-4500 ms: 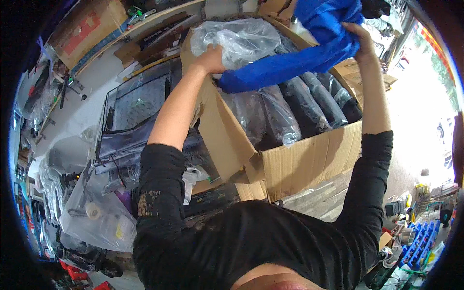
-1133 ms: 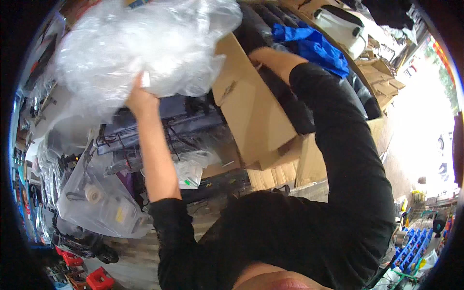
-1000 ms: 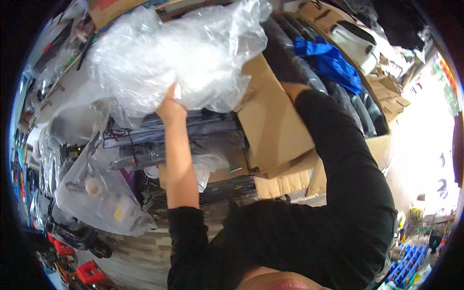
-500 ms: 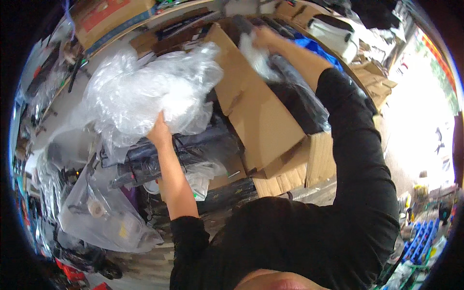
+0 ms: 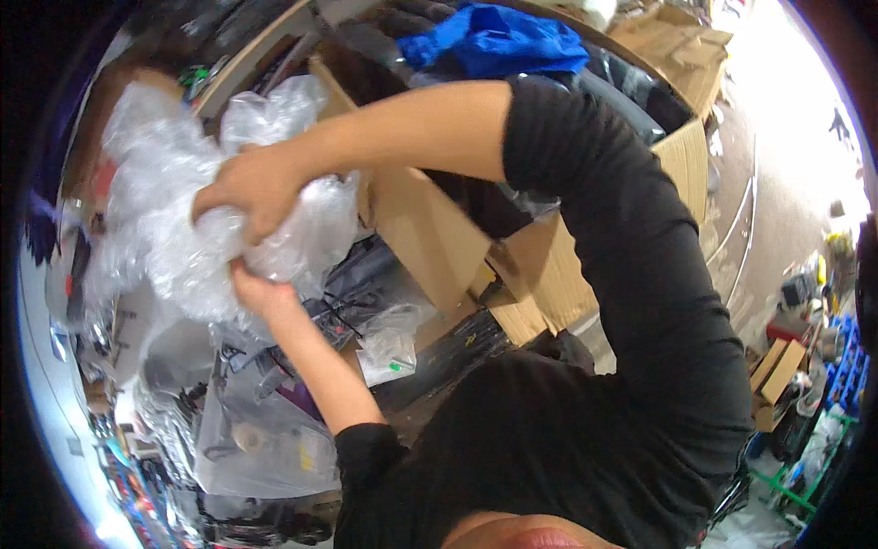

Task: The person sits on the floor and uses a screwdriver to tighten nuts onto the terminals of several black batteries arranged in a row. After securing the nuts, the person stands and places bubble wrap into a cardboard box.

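Note:
A big crumpled bundle of clear plastic bags (image 5: 174, 247) is held up at the left. My left hand (image 5: 261, 288) grips it from below, the fingers partly buried in the film. Reaching across from the right, my right hand (image 5: 251, 188) presses its curled fingers into the same bundle, just above the left hand. Beside the bundle stands an open cardboard box (image 5: 425, 233) with one long flap raised. Dark, plastic-wrapped items lie inside the box, with a blue sheet (image 5: 494, 41) on top.
Below my hands are dark wrapped parts (image 5: 384, 270) and a small clear bag (image 5: 389, 343). A larger translucent bag (image 5: 265, 457) lies at lower left. Brown cardboard (image 5: 672, 46) sits behind the box. Blue racks and a green frame (image 5: 786, 494) stand at right.
My right hand has left the open box and swung left onto the plastic bundle. The bundle and my left hand have shifted left and down in view. The blue sheet shows more fully.

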`<state>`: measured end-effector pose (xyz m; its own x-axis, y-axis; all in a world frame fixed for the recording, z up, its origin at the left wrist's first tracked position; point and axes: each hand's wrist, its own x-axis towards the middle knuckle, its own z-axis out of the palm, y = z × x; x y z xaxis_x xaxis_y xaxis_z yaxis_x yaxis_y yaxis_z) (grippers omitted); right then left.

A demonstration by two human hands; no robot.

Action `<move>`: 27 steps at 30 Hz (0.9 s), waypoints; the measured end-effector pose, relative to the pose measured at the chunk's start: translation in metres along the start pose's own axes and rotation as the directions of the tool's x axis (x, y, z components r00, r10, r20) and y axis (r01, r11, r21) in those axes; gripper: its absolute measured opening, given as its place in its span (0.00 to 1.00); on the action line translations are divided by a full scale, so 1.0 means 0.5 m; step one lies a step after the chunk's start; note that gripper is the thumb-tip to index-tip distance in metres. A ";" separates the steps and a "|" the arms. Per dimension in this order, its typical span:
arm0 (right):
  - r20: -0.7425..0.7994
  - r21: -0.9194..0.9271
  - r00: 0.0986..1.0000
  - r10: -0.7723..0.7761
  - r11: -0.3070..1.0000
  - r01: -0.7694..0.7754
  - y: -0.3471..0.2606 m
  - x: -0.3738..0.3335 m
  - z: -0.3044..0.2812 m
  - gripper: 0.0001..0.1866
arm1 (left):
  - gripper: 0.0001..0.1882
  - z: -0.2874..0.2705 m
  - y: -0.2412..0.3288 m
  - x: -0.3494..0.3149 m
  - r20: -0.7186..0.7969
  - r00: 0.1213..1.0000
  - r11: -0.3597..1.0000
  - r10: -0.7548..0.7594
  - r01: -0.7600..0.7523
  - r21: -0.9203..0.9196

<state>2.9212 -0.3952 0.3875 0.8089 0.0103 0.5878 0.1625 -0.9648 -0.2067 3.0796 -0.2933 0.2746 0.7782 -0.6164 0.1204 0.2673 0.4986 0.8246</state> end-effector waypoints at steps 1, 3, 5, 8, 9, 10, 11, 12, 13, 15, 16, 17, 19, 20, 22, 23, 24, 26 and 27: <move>0.007 -0.004 1.000 -0.018 1.000 0.019 0.016 0.005 -0.022 0.39 | 0.26 0.031 0.017 -0.014 -0.012 1.000 1.000 -0.014 0.014 0.006; -0.070 0.156 0.994 -0.086 0.983 0.096 0.063 0.005 -0.071 0.39 | 0.27 0.108 0.031 -0.040 0.031 0.995 0.991 0.094 -0.096 0.088; -0.025 0.375 0.997 -0.068 0.924 0.072 0.072 -0.020 -0.102 0.38 | 0.28 0.144 0.040 -0.056 0.072 0.985 0.981 0.157 -0.164 0.100; -0.007 0.272 0.993 -0.119 0.955 0.116 0.086 -0.061 -0.115 0.39 | 0.32 0.174 0.037 -0.082 0.232 0.952 0.977 0.197 -0.212 0.038; -0.036 0.275 0.998 -0.060 0.959 0.068 0.094 -0.076 -0.116 0.40 | 0.34 0.196 0.029 -0.094 0.215 0.952 0.969 0.217 -0.236 0.068; -0.060 0.291 0.998 -0.006 0.956 0.023 0.097 -0.088 -0.103 0.41 | 0.36 0.218 0.022 -0.108 0.188 0.953 0.960 0.237 -0.260 0.107; -0.073 0.301 0.996 0.053 0.953 -0.029 0.103 -0.101 -0.092 0.42 | 0.38 0.232 0.004 -0.113 0.160 0.954 0.951 0.254 -0.276 0.136; -0.025 0.507 0.997 0.071 0.861 -0.049 0.092 -0.099 -0.093 0.44 | 0.40 0.226 0.003 -0.116 0.269 0.927 0.933 0.262 -0.314 0.174; 0.043 0.686 0.996 0.074 0.723 -0.084 0.082 -0.093 -0.085 0.46 | 0.42 0.210 0.000 -0.116 0.366 0.894 0.913 0.257 -0.349 0.211; -0.064 0.825 0.996 0.069 0.564 0.014 0.080 -0.068 -0.035 0.42 | 0.39 0.193 0.003 -0.119 0.326 0.917 0.924 0.229 -0.310 0.224; -0.111 0.877 0.990 0.082 0.476 0.059 0.082 -0.052 -0.006 0.40 | 0.37 0.186 0.007 -0.116 0.308 0.927 0.930 0.216 -0.291 0.223; -0.154 0.925 0.983 0.098 0.364 0.108 0.071 -0.031 0.031 0.38 | 0.36 0.164 0.022 -0.117 0.281 0.938 0.931 0.205 -0.276 0.239; 0.205 0.940 0.978 0.027 0.273 -0.205 0.083 -0.016 -0.004 0.49 | 0.29 0.167 0.018 -0.091 0.175 0.945 0.948 0.276 -0.298 0.115; 0.225 0.931 0.974 -0.017 0.299 -0.210 0.072 -0.011 -0.005 0.53 | 0.27 0.148 0.017 -0.075 0.162 0.945 0.951 0.284 -0.299 0.077; 0.248 0.915 0.969 -0.014 0.331 -0.230 0.008 0.016 0.029 0.56 | 0.25 0.059 0.029 -0.059 0.127 0.921 0.924 0.369 -0.378 0.053; 0.252 0.907 0.966 -0.056 0.362 -0.216 -0.011 0.024 0.046 0.57 | 0.24 0.027 0.039 -0.065 0.065 0.929 0.927 0.363 -0.368 0.076; 0.262 0.882 0.962 -0.078 0.424 -0.205 -0.032 0.034 0.065 0.57 | 0.24 -0.002 0.052 -0.068 0.008 0.935 0.930 0.356 -0.355 0.094; 0.322 0.814 0.945 -0.059 0.527 -0.244 -0.083 0.056 0.100 0.56 | 0.23 -0.062 0.078 -0.073 -0.098 0.940 0.940 0.328 -0.314 0.132; 0.372 0.764 0.928 -0.017 0.573 -0.296 -0.112 0.070 0.114 0.55 | 0.26 -0.095 0.094 -0.076 -0.168 0.951 0.961 0.260 -0.239 0.138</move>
<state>2.9725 -0.3259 0.3751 0.9581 0.1233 0.2585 0.2858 -0.3552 -0.8900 3.0897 -0.2177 0.2826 0.9049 -0.3542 0.2361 -0.0069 0.5423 0.8402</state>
